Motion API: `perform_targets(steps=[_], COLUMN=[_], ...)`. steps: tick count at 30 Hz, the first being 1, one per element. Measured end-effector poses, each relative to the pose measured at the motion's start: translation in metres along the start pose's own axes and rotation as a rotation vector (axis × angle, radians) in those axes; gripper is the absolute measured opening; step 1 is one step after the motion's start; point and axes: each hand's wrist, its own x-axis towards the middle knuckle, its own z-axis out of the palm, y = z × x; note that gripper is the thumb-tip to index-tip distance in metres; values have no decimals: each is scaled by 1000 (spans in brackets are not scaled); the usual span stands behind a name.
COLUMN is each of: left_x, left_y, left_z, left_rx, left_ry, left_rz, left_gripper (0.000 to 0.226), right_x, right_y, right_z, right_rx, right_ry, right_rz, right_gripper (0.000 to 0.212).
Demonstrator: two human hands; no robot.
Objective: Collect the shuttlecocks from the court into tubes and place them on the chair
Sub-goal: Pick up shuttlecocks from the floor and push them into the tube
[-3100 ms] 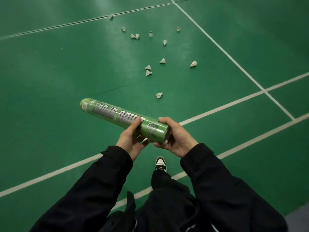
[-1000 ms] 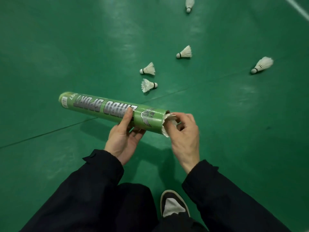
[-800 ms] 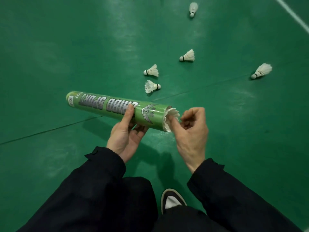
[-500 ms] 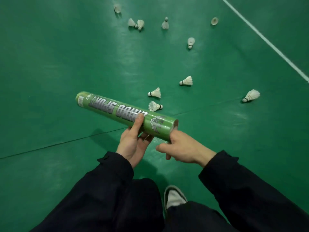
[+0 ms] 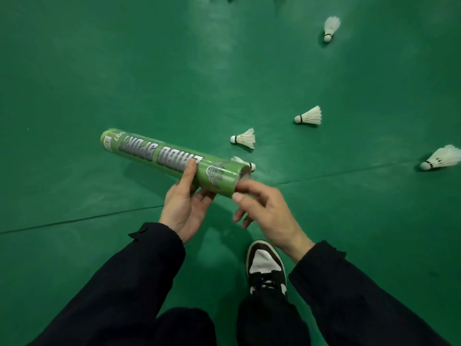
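Head view, centre-left of frame: we note a green tube (image 5: 172, 162) lying near-horizontal above the court floor (image 5: 74, 71), print upside down, reading approx. "SPORT" in grey caps, plus "007" and a barcode label at the far capped end. Near end is open; contents not visible. Left hand (image 5: 185, 204) grips the tube's underside, thumb on top. Right hand (image 5: 264, 208) at the open mouth, fingers loosely curled, holding nothing we can see. Five shuttlecocks on the floor, right half: one (image 5: 243, 139) near the tube, one (image 5: 245, 164) partly behind its mouth, others (image 5: 309, 116) (image 5: 331, 27) (image 5: 441, 158) further out. Black-white shoe (image 5: 267, 268) at bottom centre.
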Motion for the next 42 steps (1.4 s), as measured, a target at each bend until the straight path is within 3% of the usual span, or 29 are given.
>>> perform_targets(steps=[3,5,7,12,15,17,19,22,24,25,27,29,35,37,39,42], left_x=[26,38,44,74,79,74,66,65,66,65,59,51,42,38,35,40], left_y=[16,23,25,34,42,42,40,34,29,26,16,7,-7,-9,-8,-2], left_z=[-6,-11,-18,-21,-18,-16,-12,-6,1,7,17,24,25,25,25,23], left_rx=[-24,12,57,36,28,11,5,-43,-74,-79,-73,-57,8,41,48,-6], left_ry=[98,120,127,107,93,95,108,97,77,66,35,-17,-129,-144,-141,-113], left_rz=[-7,-10,-5,9,-11,-20,-41,-47,-55,-63,-87,-100,-57,-46,-20,-9], left_gripper=[41,40,45,67,73,71,71,61,53,55,61,60,52,59,67,59], right_x=[31,61,87,164,183,176,158,121,85,67,45,37,30,34,38,37], right_y=[19,44,70,123,127,122,112,76,43,29,16,14,7,-1,-7,-7], right_z=[-25,-35,-36,-39,-41,-47,-54,-55,-48,-41,-26,-15,-17,-10,-2,1], right_rx=[81,-217,-656,-1449,-1767,-1739,-1580,-894,-376,-236,-172,-201,-266,-311,-238,-158], right_ry=[273,355,250,-156,-266,-243,-84,345,562,588,515,404,-69,-164,-155,137], right_rz=[58,149,138,-283,-254,-213,-164,-27,-158,-245,-324,-282,101,183,169,21], right_gripper=[26,16,21,34,31,27,21,17,10,8,9,12,50,50,48,34])
